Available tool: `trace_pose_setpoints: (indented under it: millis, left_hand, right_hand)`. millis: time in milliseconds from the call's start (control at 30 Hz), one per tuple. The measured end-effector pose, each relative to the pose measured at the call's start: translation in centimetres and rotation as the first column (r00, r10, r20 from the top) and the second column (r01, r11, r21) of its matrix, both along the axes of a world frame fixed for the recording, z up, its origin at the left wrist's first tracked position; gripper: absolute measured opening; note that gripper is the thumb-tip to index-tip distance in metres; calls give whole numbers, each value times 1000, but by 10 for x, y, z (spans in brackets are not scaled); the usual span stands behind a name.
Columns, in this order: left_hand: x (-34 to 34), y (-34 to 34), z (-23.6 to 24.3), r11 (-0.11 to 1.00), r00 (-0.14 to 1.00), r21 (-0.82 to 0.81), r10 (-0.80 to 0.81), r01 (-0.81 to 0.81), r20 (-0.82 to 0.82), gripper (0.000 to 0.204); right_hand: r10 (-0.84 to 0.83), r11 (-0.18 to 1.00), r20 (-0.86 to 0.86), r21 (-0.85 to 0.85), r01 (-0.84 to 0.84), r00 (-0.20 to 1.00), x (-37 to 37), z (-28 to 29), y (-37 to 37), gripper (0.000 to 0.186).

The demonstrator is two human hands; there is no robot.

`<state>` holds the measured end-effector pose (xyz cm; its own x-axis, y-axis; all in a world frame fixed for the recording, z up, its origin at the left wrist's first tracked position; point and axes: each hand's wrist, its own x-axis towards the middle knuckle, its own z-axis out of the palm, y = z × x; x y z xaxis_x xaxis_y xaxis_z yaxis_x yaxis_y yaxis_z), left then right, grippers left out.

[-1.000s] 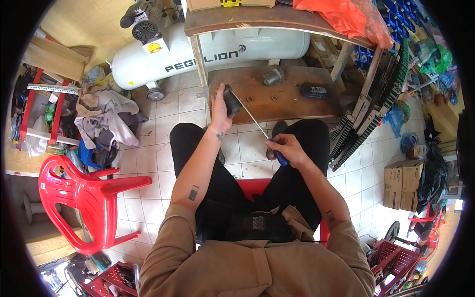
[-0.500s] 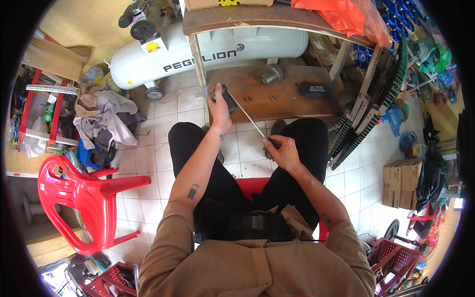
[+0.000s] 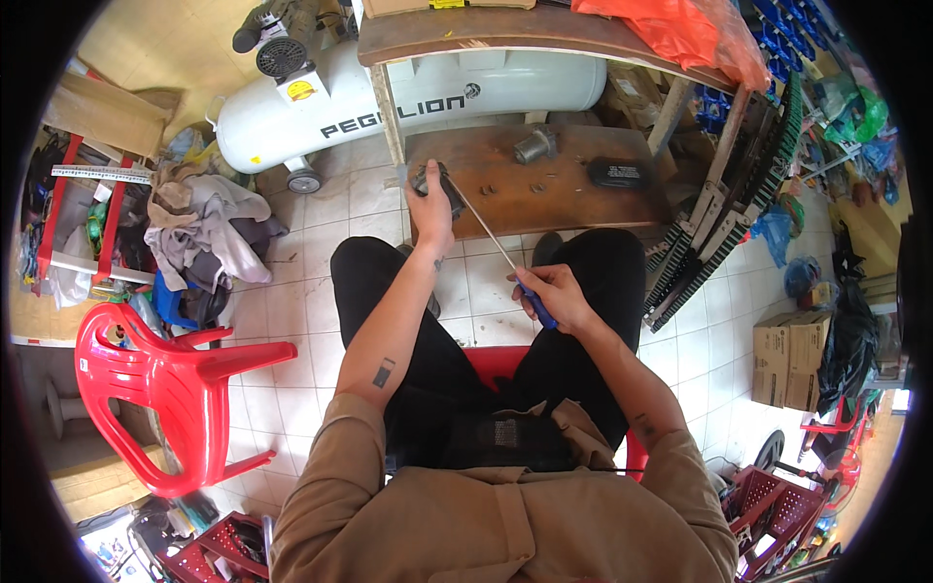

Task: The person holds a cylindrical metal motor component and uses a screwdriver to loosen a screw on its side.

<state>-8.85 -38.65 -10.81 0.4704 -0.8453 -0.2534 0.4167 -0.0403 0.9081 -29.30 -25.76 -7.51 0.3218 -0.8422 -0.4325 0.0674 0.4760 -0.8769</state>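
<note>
Our right hand [image 3: 554, 294] had turned since half a second earlier, baring the blue handle [image 3: 541, 312] of the screwdriver [image 3: 488, 231], which its fingers pinched. Our left hand [image 3: 430, 216] grasped the dark part [image 3: 452, 202] over the low table's [image 3: 583, 209] near left corner. We seemed mid-step, working the driver against that part; the next move probably called for a steady hold and an aligned shaft.
</note>
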Motion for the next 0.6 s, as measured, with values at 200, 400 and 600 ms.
trace_pose_setpoints:
  millis: [200,400,600]
  left_hand:
    - [6,-2,-1,999,980,-8,-53,53,-191,61]
    - [26,-12,-11,996,922,-36,-92,85,-377,42]
    - [29,-11,6,984,917,6,-165,179,-363,37]
  right_hand:
    - [53,979,-212,-183,-93,976,4,-7,2,30]
    - [-52,967,-402,-248,-54,914,-29,29,-18,32]
    - [-310,783,-849,-483,-392,427,-26,25,-84,31]
